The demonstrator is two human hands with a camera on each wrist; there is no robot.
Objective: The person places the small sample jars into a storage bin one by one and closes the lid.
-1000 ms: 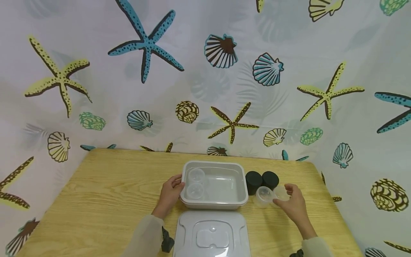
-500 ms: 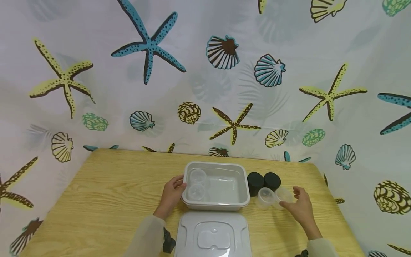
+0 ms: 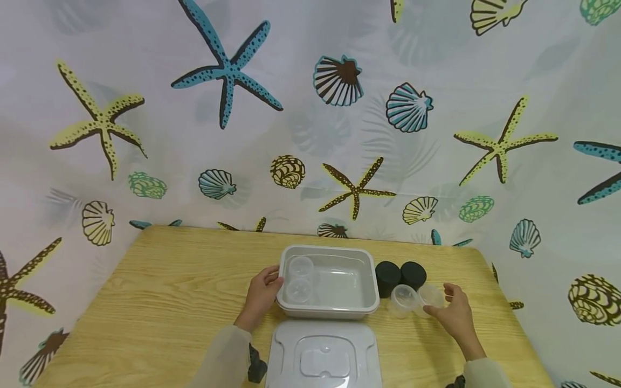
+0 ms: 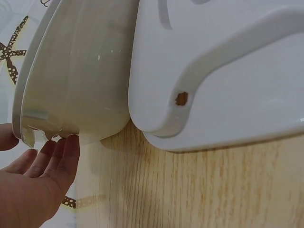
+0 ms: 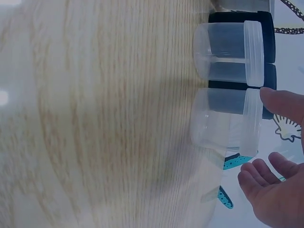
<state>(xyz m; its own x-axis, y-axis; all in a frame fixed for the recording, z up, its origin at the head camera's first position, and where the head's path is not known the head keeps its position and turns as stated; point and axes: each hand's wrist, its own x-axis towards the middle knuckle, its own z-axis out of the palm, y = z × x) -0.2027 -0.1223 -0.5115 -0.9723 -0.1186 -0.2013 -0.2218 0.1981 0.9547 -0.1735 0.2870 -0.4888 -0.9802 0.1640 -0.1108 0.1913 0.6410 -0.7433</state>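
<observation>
A white rectangular plastic container [image 3: 342, 285] stands on the table with two clear round cups [image 3: 299, 291] inside its left end. My left hand [image 3: 262, 296] grips the container's left rim, thumb above and fingers below the lip. Right of the container, two more clear cups, a nearer-left one [image 3: 404, 299] and a right one [image 5: 228, 121], stand side by side. My right hand [image 3: 453, 315] is around the right cup with fingers spread; its thumb [image 5: 280, 99] is at the cup's rim and the other fingers [image 5: 256, 178] are apart from it.
Two black round containers [image 3: 388, 277] stand behind the cups, against the white container's right side. A white lid [image 3: 325, 355] with a raised panel lies in front of the container. A patterned curtain [image 3: 291, 124] hangs behind the wooden table [image 3: 184, 280].
My right hand has come away slightly to the right, its fingers opening off the right cup, which stands beside the other. The left hand stays on the container. The head view has shifted slightly.
</observation>
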